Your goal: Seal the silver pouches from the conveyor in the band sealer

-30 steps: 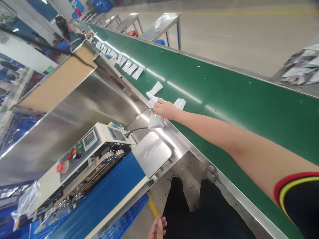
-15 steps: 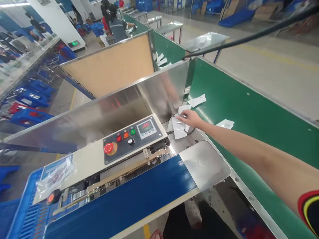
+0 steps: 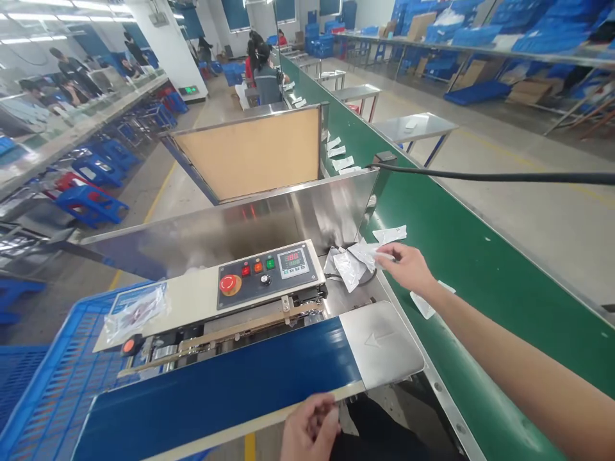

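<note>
My right hand (image 3: 408, 266) reaches over the steel ledge beside the green conveyor belt, its thumb and fingers pinched on the edge of a white pouch (image 3: 364, 254). Another white pouch (image 3: 349, 269) lies against it on the left, on the ledge. Beyond the fingertips, a further pouch (image 3: 390, 235) rests on the green belt (image 3: 480, 282). My left hand (image 3: 312, 428) is at the front edge of the sealing machine's blue belt (image 3: 230, 378), fingers curled in and nothing visible in them. Under my right forearm, a pouch (image 3: 423, 305) is partly hidden.
The band sealer's control panel (image 3: 266, 276) has a red stop button and lit display. A clear plastic bag (image 3: 137, 312) lies on its housing. A blue crate (image 3: 52, 384) stands at left. A steel partition (image 3: 230, 224) and black cable (image 3: 480, 176) are ahead; people sit farther back.
My view has tilted up. My left hand has come into view at the machine's front edge. My right hand has drawn a pouch slightly right, away from the pouches beside it.
</note>
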{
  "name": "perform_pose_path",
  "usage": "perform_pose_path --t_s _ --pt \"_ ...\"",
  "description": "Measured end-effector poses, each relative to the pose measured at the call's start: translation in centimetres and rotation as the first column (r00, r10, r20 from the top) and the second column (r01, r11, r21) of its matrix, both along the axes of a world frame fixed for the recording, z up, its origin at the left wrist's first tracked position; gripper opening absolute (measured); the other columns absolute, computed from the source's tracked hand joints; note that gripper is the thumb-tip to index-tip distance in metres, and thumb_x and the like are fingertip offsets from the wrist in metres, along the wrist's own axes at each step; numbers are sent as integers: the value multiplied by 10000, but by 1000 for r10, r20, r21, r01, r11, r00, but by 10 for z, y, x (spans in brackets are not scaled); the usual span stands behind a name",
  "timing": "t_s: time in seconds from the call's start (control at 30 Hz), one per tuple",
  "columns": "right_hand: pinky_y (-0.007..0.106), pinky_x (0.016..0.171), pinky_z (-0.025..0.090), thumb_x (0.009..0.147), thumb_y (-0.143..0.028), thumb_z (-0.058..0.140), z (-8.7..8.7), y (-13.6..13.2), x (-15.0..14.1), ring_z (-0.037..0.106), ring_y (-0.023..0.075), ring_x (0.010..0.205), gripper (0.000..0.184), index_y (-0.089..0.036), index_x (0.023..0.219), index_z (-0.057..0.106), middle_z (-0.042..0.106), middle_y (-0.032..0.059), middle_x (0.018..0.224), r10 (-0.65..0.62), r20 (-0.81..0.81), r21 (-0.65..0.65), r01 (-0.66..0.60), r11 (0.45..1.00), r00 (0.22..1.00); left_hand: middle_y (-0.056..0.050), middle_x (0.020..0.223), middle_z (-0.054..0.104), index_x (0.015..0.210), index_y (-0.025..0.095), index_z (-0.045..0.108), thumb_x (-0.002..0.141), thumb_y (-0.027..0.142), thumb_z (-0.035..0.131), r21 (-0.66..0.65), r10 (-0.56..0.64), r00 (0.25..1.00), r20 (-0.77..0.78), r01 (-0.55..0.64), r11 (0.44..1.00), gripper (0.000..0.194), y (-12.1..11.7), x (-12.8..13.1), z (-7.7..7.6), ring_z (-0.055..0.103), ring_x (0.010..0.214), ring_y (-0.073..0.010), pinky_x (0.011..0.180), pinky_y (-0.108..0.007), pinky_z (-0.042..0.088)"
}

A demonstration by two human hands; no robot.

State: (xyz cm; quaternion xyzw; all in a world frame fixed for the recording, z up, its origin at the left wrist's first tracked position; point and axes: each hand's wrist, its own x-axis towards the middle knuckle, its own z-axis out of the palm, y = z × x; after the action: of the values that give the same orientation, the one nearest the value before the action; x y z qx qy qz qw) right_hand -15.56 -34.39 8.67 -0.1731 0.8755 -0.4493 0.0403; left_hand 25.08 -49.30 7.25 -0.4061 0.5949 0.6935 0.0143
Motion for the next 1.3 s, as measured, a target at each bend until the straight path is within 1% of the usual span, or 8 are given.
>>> perform_pose_path --t_s 0.1,0.27,0.43,0.6,0.77,0.9,1.0,1.3 --pt "402 722 575 889 -513 725 11 8 33 706 251 752 249 -271 893 783 784 53 839 140 -83 1 -141 990 987 -197 1005 807 1151 123 817 815 810 748 66 -71 988 -136 81 995 768 16 -71 16 767 860 -298 709 -354 622" --pt "470 808 619 960 -316 683 3 12 92 754 285 870 128 -351 910 795 814 65 932 355 -420 -10 -395 919 836 -255 1396 716 1404 118 706 751 718 885 243 132 932 -338 -49 969 905 33 -173 19 701 1277 -372 1082 -439 552" --pt "462 773 639 943 -296 727 -7 35 139 765 294 971 209 -411 1095 812 793 78 1204 528 -352 59 -545 836 773 -200 1148 816 1220 89 761 820 728 814 276 184 925 -333 -91 957 755 36 -203 15 772 1041 -326 900 -388 599" --pt "506 918 641 875 -548 800 -14 60 139 705 354 1238 576 -396 1416 672 680 125 1459 163 21 -307 -149 940 986 -148 888 821 1057 69 810 830 760 773 137 56 956 -289 -17 990 728 35 -192 7 746 782 -281 724 -359 585" --pt "420 873 617 852 -640 814 -11 66 120 762 268 1016 580 -282 1297 713 794 94 1174 142 574 -535 238 811 807 -162 1013 845 1104 124 840 866 686 746 -92 -246 915 -321 228 969 617 39 -209 15 776 944 -346 901 -442 616" --pt "305 693 528 631 -634 975 -6 75 100 644 153 690 528 -206 810 724 737 -8 769 103 556 -561 281 779 824 -138 992 855 999 175 855 803 697 745 -379 -452 855 -256 341 860 568 33 -249 14 780 974 -372 918 -459 619" --pt "285 672 498 599 -618 995 -5 86 87 602 128 658 525 -207 770 715 702 -37 722 -2 499 -572 331 750 866 -124 977 857 1043 191 859 799 730 719 -472 -557 803 -211 415 778 608 35 -282 5 777 974 -386 936 -481 612" --pt "349 788 566 610 -591 1008 -16 111 127 709 193 792 514 -217 875 775 758 -2 808 -61 520 -595 413 689 852 -107 806 823 986 125 857 734 809 790 -164 -662 678 -320 649 743 732 59 -279 2 782 817 -345 744 -401 651"
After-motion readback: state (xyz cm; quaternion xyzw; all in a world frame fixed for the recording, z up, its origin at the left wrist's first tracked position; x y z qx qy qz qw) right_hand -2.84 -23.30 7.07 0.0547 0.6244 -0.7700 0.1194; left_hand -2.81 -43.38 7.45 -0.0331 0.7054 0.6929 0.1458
